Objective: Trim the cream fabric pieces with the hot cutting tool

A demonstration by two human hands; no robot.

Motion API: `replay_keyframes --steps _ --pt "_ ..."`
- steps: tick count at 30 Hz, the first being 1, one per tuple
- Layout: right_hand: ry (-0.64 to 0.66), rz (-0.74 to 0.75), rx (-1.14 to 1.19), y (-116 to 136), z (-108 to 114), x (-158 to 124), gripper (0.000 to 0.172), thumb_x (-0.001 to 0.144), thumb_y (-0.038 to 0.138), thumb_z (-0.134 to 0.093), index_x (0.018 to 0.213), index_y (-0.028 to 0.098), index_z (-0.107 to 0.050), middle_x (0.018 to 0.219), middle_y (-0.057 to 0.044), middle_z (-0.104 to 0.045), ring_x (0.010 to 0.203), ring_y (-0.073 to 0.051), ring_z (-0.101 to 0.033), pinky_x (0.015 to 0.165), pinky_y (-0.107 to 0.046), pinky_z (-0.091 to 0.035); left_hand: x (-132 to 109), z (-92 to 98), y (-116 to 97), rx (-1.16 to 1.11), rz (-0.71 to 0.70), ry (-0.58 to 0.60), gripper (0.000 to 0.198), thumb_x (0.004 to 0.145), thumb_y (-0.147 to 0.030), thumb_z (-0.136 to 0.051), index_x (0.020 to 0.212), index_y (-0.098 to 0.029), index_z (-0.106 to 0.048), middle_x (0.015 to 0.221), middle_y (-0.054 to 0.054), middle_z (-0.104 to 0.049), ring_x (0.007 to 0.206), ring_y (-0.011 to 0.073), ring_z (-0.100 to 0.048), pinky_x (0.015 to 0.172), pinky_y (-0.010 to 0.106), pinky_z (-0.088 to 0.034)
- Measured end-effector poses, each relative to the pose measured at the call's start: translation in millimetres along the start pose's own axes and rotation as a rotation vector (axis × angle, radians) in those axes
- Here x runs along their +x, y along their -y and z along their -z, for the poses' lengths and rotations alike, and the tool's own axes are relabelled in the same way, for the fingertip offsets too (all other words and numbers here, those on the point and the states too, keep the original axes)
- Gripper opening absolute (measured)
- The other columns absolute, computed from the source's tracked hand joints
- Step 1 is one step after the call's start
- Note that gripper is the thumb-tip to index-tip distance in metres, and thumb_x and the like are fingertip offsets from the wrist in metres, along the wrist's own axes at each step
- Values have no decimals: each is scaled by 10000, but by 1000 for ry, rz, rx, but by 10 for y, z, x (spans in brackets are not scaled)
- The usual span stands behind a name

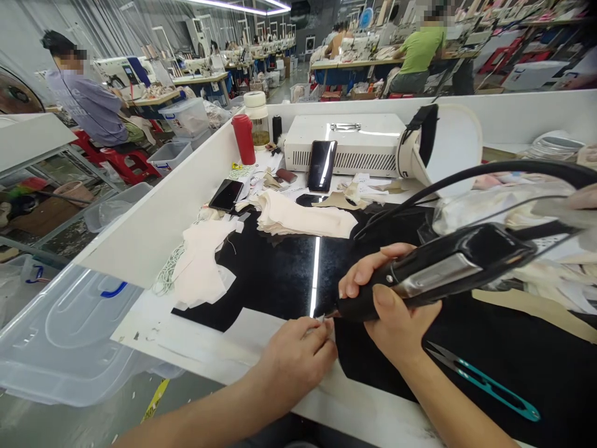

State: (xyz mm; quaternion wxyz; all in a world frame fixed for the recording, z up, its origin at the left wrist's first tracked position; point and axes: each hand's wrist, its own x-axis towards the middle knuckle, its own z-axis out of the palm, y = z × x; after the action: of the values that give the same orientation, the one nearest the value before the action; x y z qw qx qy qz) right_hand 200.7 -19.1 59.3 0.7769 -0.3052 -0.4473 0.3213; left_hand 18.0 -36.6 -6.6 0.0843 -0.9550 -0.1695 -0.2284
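Note:
My right hand (pixel 396 311) is wrapped around a black handheld tool (pixel 448 267) with a metal lever and a thick cable. Its narrow tip points down and left, close to the fingertips of my left hand (pixel 298 348). Those fingers are pinched together on a small white piece (pixel 321 319), mostly hidden by them. Under and beside my left hand lies a flat white sheet (pixel 254 330) at the edge of a glossy black surface (pixel 280 274). Cream fabric pieces lie in a stack (pixel 303 218) behind it and in another pile (pixel 203 261) to the left.
Turquoise thread snips (pixel 494 386) lie at the right. Two phones (pixel 321 165), a red cup (pixel 244 139) and a white vented box (pixel 345 143) stand or lie at the back. The tool's cable (pixel 466 171) arcs over the right side. Lidded plastic bin (pixel 69 330) stands left.

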Motion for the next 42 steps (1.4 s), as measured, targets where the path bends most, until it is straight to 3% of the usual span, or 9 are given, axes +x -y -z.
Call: replay_keyframes --steps 6,12,16,19,23,26,31,42 --pt "13 15 4 58 14 65 409 892 418 -979 1174 297 -710 807 47 -731 567 -166 -687 521 -327 -621 -10 39 63 -14 23 -27 213 1177 -35 -529 1226 -76 -732 1193 102 -843 1057 178 -806 981 295 -674" --pt "-41 -36 -157 293 79 56 405 868 351 -1012 1174 311 -749 833 12 -738 650 -193 -687 576 -355 -609 -42 68 516 -29 210 51 171 1191 -145 -589 1049 -168 -682 1301 107 -840 1132 236 -786 966 390 -689" --pt "-72 -65 -117 383 114 -29 422 852 371 -1018 1167 316 -742 823 17 -717 652 -200 -683 586 -363 -617 -62 77 686 22 278 16 158 1191 -105 -548 1198 -158 -696 1357 124 -825 1198 248 -787 1013 425 -683" --pt "-59 -34 -73 385 133 -89 441 850 421 -1020 1173 322 -736 798 26 -693 614 -194 -665 572 -366 -620 -44 169 597 -53 204 -3 222 1199 -84 -490 1278 -140 -690 1368 122 -814 1263 248 -774 1112 434 -660" --pt "-33 -22 -38 348 136 -149 414 891 392 -992 1210 325 -737 819 22 -705 615 -191 -665 568 -357 -616 38 282 372 -214 94 -18 235 1222 -114 -473 1188 -145 -703 1107 63 -829 1040 186 -788 977 333 -683" --pt "-20 -13 -22 320 117 -171 428 891 400 -994 1219 319 -730 826 19 -726 614 -198 -670 567 -363 -622 109 278 270 -225 34 -33 214 1210 -95 -509 1170 -139 -715 1021 42 -811 977 168 -775 933 308 -678" --pt "-5 17 9 274 110 -160 408 905 372 -991 1213 296 -734 837 28 -745 627 -177 -685 578 -328 -620 168 203 251 -196 0 -97 237 1193 -56 -514 1116 -115 -731 923 29 -774 869 168 -751 845 294 -660" --pt "-25 -6 -10 176 92 -155 416 906 405 -979 1203 301 -707 829 24 -726 632 -191 -672 562 -342 -596 164 97 218 -121 -24 -36 332 1192 -60 -497 941 -157 -691 828 15 -691 814 168 -712 787 306 -640"
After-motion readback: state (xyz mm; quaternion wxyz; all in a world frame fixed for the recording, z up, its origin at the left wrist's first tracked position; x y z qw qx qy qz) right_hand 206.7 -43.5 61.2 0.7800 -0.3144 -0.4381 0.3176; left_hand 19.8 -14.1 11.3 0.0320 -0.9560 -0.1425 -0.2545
